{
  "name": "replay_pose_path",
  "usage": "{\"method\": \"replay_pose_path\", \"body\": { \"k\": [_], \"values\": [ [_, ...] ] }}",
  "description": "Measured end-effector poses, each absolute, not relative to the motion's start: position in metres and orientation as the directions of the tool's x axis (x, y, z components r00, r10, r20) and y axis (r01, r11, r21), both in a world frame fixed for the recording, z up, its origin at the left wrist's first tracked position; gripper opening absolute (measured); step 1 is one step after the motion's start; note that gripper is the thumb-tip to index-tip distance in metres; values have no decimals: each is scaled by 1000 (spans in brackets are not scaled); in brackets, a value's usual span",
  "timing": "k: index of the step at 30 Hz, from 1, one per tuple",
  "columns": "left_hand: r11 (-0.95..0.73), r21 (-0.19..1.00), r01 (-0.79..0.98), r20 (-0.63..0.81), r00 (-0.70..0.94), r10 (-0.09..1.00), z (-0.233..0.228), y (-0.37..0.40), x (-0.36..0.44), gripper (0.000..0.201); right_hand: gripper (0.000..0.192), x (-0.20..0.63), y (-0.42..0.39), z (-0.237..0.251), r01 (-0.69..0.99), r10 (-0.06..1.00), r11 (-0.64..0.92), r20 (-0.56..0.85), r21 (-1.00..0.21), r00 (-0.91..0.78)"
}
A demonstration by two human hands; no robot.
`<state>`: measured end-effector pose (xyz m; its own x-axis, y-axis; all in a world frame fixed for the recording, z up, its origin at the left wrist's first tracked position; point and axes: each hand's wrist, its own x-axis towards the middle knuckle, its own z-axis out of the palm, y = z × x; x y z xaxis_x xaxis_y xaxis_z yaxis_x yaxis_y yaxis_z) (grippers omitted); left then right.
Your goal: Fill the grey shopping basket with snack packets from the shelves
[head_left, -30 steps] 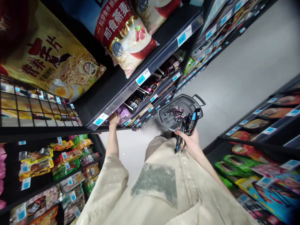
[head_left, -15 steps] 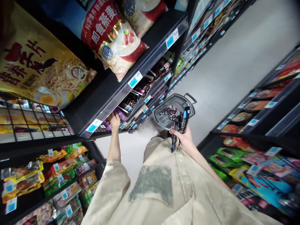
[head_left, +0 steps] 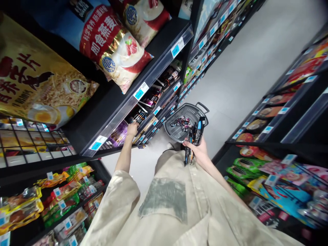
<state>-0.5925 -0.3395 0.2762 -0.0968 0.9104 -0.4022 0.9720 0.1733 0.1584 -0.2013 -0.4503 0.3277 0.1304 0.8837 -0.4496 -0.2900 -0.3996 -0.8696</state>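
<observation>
My left hand (head_left: 132, 129) reaches to the lower shelf, at the border between purple packages (head_left: 119, 134) and a row of black packets (head_left: 138, 114). Its fingertips are partly hidden and small, so I cannot tell whether they grip anything. In front of my body, my right hand (head_left: 200, 149) is closed round a bunch of slim black packets (head_left: 195, 135) with blue and orange marks. Beyond that hand, a grey basket (head_left: 202, 114) with slotted sides stands low in the aisle, and several small dark wrapped pieces (head_left: 181, 122) lie in it.
Large oatmeal bags (head_left: 115, 48) lean out over the upper shelf edge (head_left: 123, 109) above my left arm. A wire rack (head_left: 30, 143) and bagged snacks (head_left: 61, 194) are at left. Shelves of bright packages (head_left: 282, 184) line the right side. Grey floor (head_left: 235, 78) runs between.
My left hand has shifted from the purple packages toward the black packets, uncovering more of the purple ones. My right hand keeps its bunch of packets. The view has shifted slightly.
</observation>
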Motion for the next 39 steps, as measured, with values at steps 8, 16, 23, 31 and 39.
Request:
{"method": "replay_pose_path", "body": {
  "k": [8,16,23,31,39],
  "values": [
    [96,538,838,-157,-12,988,307,-369,-510,29,65,-211,-443,333,-244,895,-400,-434,-883,105],
    [237,967,92,-246,115,962,322,-469,-357,84,53,-215,-437,332,-192,905,-383,-409,-903,117],
    [451,847,-282,-400,222,889,324,-471,-374,81,53,-209,-447,339,-252,897,-406,-435,-879,73],
    [492,784,-378,-468,161,869,330,-473,-384,88,51,-200,-455,347,-296,884,-456,-466,-839,-40],
    [503,641,-580,-650,-61,758,340,-465,-358,51,48,-208,-461,335,-111,933,-357,-348,-927,-93]
  ]
}}
